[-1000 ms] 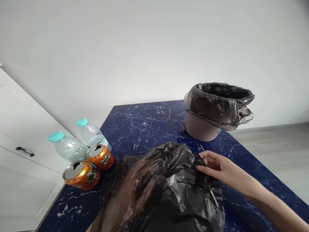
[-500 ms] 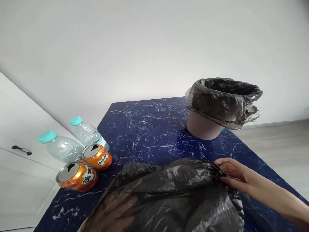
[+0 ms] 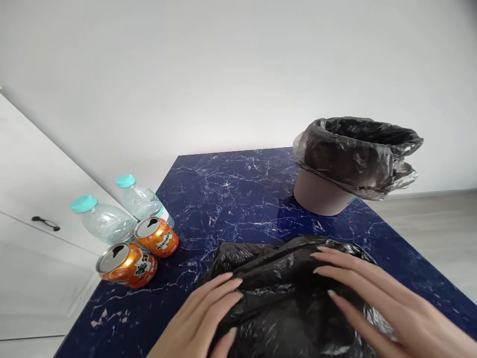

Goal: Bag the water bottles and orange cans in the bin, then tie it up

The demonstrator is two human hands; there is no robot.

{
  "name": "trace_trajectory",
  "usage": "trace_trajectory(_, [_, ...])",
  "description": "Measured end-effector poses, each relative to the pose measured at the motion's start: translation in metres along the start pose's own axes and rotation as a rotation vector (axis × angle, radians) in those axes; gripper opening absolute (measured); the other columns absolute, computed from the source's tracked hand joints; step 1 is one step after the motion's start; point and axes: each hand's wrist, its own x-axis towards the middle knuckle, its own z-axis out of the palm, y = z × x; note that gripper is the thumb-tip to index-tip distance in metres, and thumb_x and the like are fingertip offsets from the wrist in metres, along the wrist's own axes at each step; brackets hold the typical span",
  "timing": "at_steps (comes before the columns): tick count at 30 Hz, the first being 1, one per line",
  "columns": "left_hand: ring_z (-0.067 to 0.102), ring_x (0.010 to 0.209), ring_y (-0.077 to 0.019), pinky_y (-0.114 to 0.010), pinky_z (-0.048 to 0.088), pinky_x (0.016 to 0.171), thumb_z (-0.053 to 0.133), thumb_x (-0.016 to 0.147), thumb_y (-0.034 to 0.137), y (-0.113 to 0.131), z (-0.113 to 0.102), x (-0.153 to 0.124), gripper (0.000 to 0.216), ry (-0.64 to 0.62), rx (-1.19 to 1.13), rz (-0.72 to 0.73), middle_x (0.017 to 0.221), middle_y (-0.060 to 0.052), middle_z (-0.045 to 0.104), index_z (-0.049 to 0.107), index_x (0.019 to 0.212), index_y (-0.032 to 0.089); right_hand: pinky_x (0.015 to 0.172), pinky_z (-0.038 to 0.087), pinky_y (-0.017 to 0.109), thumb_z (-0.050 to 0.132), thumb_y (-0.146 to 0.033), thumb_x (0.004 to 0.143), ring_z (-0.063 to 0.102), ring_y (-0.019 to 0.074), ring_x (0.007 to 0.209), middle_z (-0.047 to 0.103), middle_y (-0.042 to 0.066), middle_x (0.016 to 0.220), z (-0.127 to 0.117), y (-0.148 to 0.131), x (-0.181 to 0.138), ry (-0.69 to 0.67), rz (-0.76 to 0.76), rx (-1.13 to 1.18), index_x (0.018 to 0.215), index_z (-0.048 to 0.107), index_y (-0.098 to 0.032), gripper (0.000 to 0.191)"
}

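A crumpled black plastic bag point(image 3: 283, 293) spreads across the near part of the table; what lies under it is hidden. On the bag's left side rests my left hand point(image 3: 204, 313), open, its fingers stretched over the plastic. My right hand point(image 3: 376, 288) is open too, fingers apart and touching the bag's right side. Farther back on the right stands a pale trash bin point(image 3: 316, 196), with a black bag liner point(image 3: 346, 159) folded over its rim.
Two open orange soda cans, a nearer one point(image 3: 128, 266) and a farther one point(image 3: 158, 236), stand at the left edge. Behind them are two clear bottles with turquoise caps, one point(image 3: 108, 223) nearer and one point(image 3: 139, 196) farther. The table point(image 3: 231, 199) is blue marbled; a wall rises behind it.
My left hand has come out from beneath the black bag and now lies on top of it. My right hand has let go of the bag's edge and moved onto its surface.
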Motion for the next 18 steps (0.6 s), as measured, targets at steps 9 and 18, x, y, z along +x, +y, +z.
trace_trajectory(9, [0.014,0.168,-0.0422,-0.070,0.036,0.130,0.055,0.108,0.065,-0.045,0.056,0.030,0.095,-0.299,0.045,-0.096,0.183,-0.016,0.015,0.006,0.178,0.025,0.123,0.035,0.083,0.068,-0.083,0.089,0.035,0.0550,0.159,0.018,0.007,0.183,0.061,0.043,-0.016,-0.016,-0.029,-0.311,0.178,0.012,-0.040,0.114])
trace_trajectory(18, [0.014,0.170,-0.0391,-0.065,0.035,0.133,0.062,0.108,0.055,-0.042,0.025,0.047,0.098,-0.178,0.014,-0.048,0.185,-0.011,0.013,-0.002,0.178,0.032,0.131,0.031,0.072,0.053,-0.066,0.107,0.023,0.0418,0.168,0.016,0.009,0.184,0.089,0.048,-0.004,0.026,-0.016,-0.355,0.179,0.003,-0.032,0.094])
